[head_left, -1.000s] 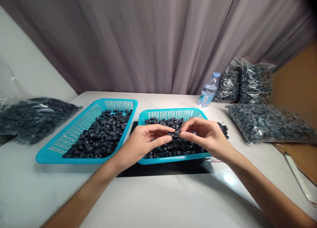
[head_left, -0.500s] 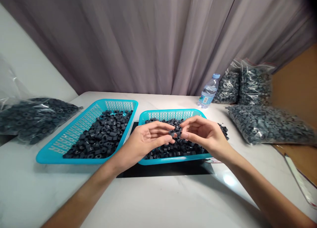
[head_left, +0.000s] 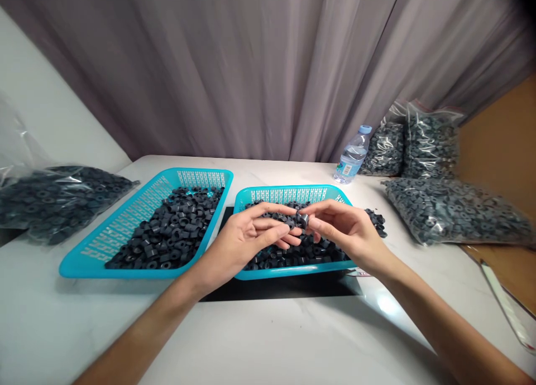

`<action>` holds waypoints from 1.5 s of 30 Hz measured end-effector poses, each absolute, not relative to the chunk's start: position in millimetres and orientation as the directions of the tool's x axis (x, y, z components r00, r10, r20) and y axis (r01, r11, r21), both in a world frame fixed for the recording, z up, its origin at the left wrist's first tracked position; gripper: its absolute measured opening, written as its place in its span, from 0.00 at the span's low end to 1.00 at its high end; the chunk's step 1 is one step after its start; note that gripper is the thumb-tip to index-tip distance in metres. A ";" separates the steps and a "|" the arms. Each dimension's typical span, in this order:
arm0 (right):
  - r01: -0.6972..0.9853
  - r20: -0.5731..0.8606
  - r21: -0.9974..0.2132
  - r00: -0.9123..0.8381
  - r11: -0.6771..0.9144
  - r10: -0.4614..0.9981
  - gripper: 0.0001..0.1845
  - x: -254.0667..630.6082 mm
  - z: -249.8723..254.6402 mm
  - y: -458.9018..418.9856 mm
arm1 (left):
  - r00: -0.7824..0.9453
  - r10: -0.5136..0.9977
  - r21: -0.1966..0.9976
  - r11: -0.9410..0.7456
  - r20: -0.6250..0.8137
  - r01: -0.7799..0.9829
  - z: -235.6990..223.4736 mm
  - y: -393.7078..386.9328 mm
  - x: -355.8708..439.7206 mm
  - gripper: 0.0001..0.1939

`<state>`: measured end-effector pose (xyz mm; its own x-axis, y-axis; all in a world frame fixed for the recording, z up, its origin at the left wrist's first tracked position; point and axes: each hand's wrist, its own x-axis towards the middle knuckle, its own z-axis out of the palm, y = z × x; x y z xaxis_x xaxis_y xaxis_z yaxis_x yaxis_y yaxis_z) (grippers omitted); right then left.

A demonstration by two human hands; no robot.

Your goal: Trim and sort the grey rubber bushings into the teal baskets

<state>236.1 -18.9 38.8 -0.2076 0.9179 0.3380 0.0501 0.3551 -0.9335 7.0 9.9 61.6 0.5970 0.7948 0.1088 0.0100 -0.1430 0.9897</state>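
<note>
Both hands meet over the right blue basket (head_left: 293, 270), which holds many small dark grey ring-like pieces with a hole through them. My left hand (head_left: 251, 231) is closed, its thumb bent toward the fingers around a dark ring-like piece (head_left: 290, 222). Opposite it, my right hand (head_left: 345, 226) pinches another dark ring-like piece (head_left: 304, 221) between thumb and fingertips. The fingertips of the two hands almost touch. Fingers partly cover both pieces, and similar ones lie behind them.
To the left stands a second blue basket (head_left: 121, 272) of similar pieces. Clear bags of pieces lie at the far left (head_left: 67, 195) and right (head_left: 456, 212), with upright bags (head_left: 431, 142) behind. A water bottle (head_left: 352, 156) stands near the curtain. Loose pieces (head_left: 377, 223) lie right of the basket.
My right hand has moved slightly left, closing the gap to my left hand. The dark piece at its fingertips shows more plainly now. My left fingers have spread slightly lower.
</note>
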 end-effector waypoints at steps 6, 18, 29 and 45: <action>-0.040 0.333 -0.942 -0.233 0.333 0.914 0.11 232.6 38.9 -19.5 | 0.579 0.806 0.981 -0.187 0.120 0.057 61.3 8.9 8.3 0.13; 0.007 0.353 -0.932 -0.222 0.364 0.909 0.14 234.5 37.5 -17.5 | 0.533 0.834 0.981 -0.189 0.142 0.033 58.9 5.6 8.5 0.14; -0.029 0.354 -0.933 -0.256 0.358 0.900 0.13 234.8 36.9 -17.9 | 0.466 0.850 0.897 -0.383 0.248 0.222 58.1 3.1 8.8 0.08; -0.030 0.344 -0.936 -0.273 0.350 0.898 0.13 234.9 33.4 -19.3 | 0.447 0.777 0.704 -0.610 0.443 0.363 52.3 -0.7 9.5 0.07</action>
<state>234.9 -19.3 33.4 -0.2728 0.8985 0.3440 -0.0295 0.3495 -0.9365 9.5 -0.7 52.3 0.4469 0.7774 0.4427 0.3632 -0.6099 0.7044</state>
